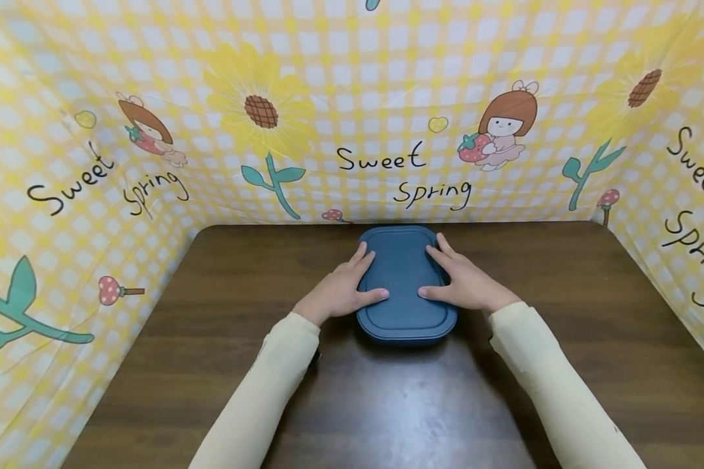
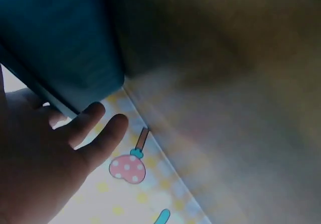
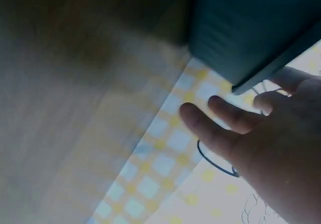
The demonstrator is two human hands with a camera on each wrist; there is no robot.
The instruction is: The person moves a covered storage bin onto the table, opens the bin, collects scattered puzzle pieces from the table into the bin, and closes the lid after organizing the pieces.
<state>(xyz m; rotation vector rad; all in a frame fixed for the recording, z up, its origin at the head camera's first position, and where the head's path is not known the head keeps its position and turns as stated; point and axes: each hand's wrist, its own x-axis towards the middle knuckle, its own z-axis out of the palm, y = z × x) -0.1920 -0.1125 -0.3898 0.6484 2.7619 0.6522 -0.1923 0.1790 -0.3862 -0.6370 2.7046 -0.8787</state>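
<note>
A blue rectangular box with rounded corners and a rimmed lid stands at the far middle of the table, long side pointing away. On its left side lies my left hand, thumb flat on the lid and fingers spread along the edge. My right hand mirrors it on the right, thumb on the lid as well. In the left wrist view, the outer fingers extend past the box's side wall. The right wrist view shows the same, with spread fingers beside the wall.
The dark brown wooden table reflects light near its front. A yellow checked cloth with flowers and lettering rises behind the table and along both sides. The far end of the box is close to the table's back edge.
</note>
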